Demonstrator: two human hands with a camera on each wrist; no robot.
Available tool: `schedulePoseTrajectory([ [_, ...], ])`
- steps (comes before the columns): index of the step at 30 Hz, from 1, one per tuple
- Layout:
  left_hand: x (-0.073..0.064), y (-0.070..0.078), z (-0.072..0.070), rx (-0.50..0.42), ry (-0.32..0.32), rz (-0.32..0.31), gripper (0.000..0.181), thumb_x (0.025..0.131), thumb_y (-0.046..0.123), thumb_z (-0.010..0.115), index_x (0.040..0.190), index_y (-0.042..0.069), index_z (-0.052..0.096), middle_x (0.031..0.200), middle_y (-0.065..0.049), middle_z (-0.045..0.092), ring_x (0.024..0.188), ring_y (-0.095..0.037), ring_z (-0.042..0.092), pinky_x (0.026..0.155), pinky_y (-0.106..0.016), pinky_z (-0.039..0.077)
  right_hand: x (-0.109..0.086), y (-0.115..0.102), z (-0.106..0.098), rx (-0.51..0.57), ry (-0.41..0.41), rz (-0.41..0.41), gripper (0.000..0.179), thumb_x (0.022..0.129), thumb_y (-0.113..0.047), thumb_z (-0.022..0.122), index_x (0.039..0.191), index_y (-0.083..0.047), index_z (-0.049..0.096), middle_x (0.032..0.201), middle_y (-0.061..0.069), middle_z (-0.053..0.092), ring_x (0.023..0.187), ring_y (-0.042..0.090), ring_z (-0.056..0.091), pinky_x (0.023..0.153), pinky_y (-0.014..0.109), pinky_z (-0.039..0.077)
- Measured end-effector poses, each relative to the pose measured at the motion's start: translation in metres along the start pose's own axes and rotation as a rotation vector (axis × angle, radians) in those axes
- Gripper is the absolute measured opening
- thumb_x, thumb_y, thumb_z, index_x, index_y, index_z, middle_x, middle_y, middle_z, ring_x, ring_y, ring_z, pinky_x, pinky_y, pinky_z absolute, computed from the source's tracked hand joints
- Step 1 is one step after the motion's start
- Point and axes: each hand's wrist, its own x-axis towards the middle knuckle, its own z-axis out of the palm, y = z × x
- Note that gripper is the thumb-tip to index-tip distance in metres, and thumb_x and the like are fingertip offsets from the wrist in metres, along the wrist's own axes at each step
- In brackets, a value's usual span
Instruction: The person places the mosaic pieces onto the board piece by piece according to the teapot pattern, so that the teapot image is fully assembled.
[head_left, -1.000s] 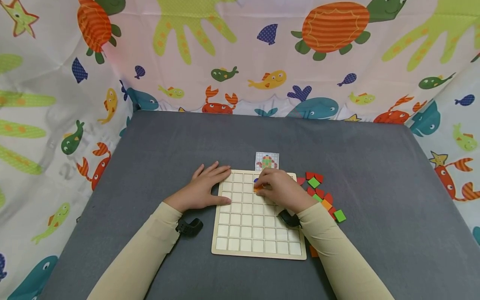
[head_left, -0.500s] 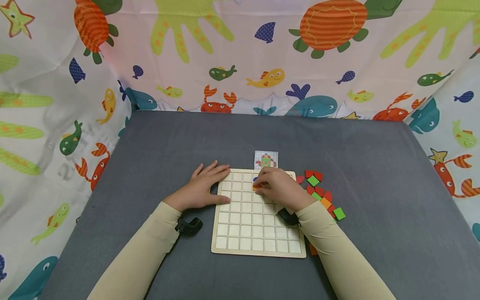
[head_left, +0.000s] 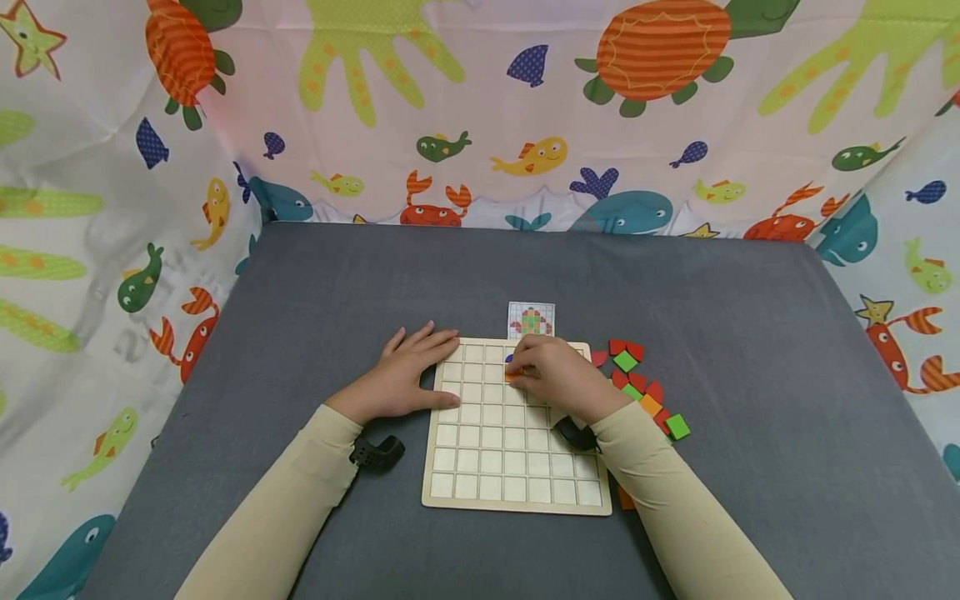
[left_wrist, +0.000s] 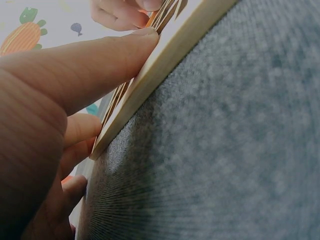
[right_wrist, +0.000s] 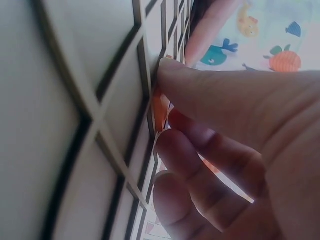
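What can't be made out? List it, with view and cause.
Head view: right hand hides full shapes of the pinched orange piece and blue piece, plus some cells of the board.
Head view: details of the pattern card, too small.
Head view: part of the lower orange piece, behind the right sleeve.
Left wrist view: much of that hand, cut off by the top edge.

Sea-animal-print cloth (head_left: 480, 100) borders the grey tabletop (head_left: 750, 375).
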Motion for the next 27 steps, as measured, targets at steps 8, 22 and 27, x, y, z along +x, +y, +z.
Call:
schedulePoseTrajectory([
  [8,-0.001,0.001,0.0,0.003,-0.001,-0.002,0.095,0.092,0.054,0.078,0.167,0.017,0.032,0.174,0.002,0.026,0.164,-0.028,0.006,0.127,-0.06,-0.008,-0.001,-0.001,-0.003,0.005,0.003,0.008,0.01,0.092,-0.008,0.083,0.101,-0.01,0.085,0.099,-0.002,0.072,0.089,0.015,0.068,0.078,0.029,0.058],
  [22,-0.002,0.001,0.001,-0.006,0.017,0.015,0.096,0.092,0.054,0.078,0.167,0.014,0.033,0.174,-0.002,0.028,0.164,-0.032,0.008,0.126,-0.063,-0.007,-0.006,0.01,-0.014,0.068,0.011,0.103,0.008,0.093,-0.008,0.08,0.097,-0.012,0.085,0.095,-0.004,0.074,0.088,0.014,0.068,0.077,0.034,0.058],
  [27,-0.001,0.0,0.001,-0.005,0.014,0.014,0.097,0.092,0.054,0.079,0.167,0.014,0.033,0.174,-0.002,0.027,0.164,-0.032,0.008,0.126,-0.062,-0.007,-0.01,0.016,-0.021,0.082,0.012,0.156,0.009,0.095,-0.007,0.078,0.101,-0.009,0.083,0.099,0.0,0.076,0.09,0.017,0.07,0.083,0.038,0.06],
])
